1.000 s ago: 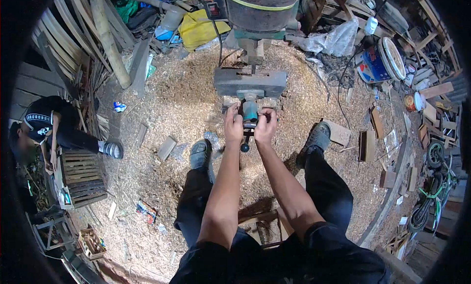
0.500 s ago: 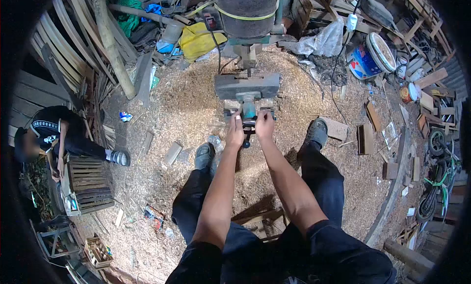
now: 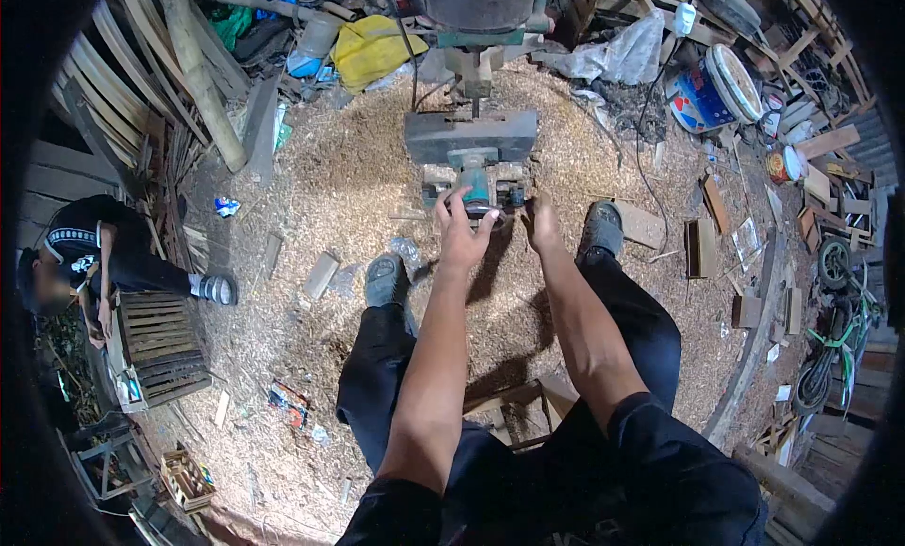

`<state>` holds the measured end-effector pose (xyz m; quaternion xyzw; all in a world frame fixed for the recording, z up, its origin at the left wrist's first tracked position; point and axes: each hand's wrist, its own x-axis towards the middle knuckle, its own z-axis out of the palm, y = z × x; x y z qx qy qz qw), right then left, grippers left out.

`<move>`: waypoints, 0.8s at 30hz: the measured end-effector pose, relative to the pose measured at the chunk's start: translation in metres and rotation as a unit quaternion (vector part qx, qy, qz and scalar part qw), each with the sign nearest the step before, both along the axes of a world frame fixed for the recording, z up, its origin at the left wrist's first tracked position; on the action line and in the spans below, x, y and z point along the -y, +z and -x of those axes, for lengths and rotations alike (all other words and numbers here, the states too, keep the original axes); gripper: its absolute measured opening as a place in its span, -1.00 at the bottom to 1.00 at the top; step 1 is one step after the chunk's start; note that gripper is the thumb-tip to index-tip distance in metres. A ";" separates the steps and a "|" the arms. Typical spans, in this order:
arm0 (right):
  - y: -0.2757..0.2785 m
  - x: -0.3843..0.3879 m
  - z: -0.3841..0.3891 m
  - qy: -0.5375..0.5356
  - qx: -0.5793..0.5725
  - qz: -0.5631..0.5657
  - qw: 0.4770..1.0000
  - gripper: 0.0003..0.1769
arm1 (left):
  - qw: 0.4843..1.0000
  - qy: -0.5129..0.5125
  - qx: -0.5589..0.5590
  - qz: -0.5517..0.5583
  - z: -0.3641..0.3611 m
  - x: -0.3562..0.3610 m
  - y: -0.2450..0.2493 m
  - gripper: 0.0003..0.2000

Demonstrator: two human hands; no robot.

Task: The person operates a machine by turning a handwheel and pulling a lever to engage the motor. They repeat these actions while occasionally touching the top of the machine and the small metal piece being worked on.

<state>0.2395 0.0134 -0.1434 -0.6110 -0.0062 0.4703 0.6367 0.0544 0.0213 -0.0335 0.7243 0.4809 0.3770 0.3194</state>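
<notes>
My left hand [image 3: 462, 233] is at the near end of the green vise-like machine part [image 3: 474, 183], its fingers apart around the dark round handle piece. My right hand [image 3: 542, 223] is just right of the same part, fingers spread a little, with nothing visible in it. Behind them a grey block [image 3: 471, 138] lies across, under the spindle of a large drill-like machine [image 3: 476, 60]. Whether my left fingers grip the handle is hard to make out.
A person [image 3: 90, 254] sits at the left by a slatted wooden crate [image 3: 160, 343]. Wood shavings cover the floor. Wood offcuts [image 3: 699, 248], a paint bucket [image 3: 714, 91] and a small bike [image 3: 834, 343] are at the right. A wooden frame [image 3: 523, 405] stands between my legs.
Both hands have opened at the handle. My right hand has moved off it to the right. The view has tipped slightly downward, and the handle's dark knob no longer shows below it.
</notes>
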 end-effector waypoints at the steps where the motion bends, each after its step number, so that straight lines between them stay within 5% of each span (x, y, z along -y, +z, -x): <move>1: 0.006 -0.005 0.001 -0.006 -0.021 -0.023 1.000 -0.38 | 1.000 -0.001 0.005 -0.005 -0.001 -0.001 0.000 -0.34; 6: 0.075 0.006 0.036 -0.045 -0.036 -0.121 0.991 -0.29 | 1.000 0.016 -0.014 0.000 -0.002 0.001 0.004 -0.33; 11: 0.039 0.003 0.025 -0.166 0.128 -0.025 0.978 -0.39 | 1.000 0.016 -0.012 0.010 -0.002 0.001 0.006 -0.32; 14: 0.047 0.015 0.029 -0.142 -0.034 -0.102 0.984 -0.40 | 1.000 0.016 -0.013 -0.007 -0.003 0.001 0.006 -0.34; 15: 0.052 0.036 0.018 -0.025 -0.010 -0.092 0.995 -0.39 | 1.000 0.021 -0.020 -0.006 -0.003 0.002 0.006 -0.34; 19: 0.034 0.017 0.018 -0.161 0.117 -0.051 0.979 -0.28 | 1.000 0.009 -0.012 -0.026 -0.001 -0.001 0.000 -0.34; 21: 0.022 0.017 0.012 -0.060 0.105 -0.070 0.990 -0.33 | 0.999 0.014 -0.018 -0.025 -0.001 -0.001 0.001 -0.34; 24: 0.031 0.020 0.019 -0.153 0.041 -0.066 0.985 -0.35 | 1.000 0.014 -0.010 -0.013 -0.003 0.000 0.006 -0.34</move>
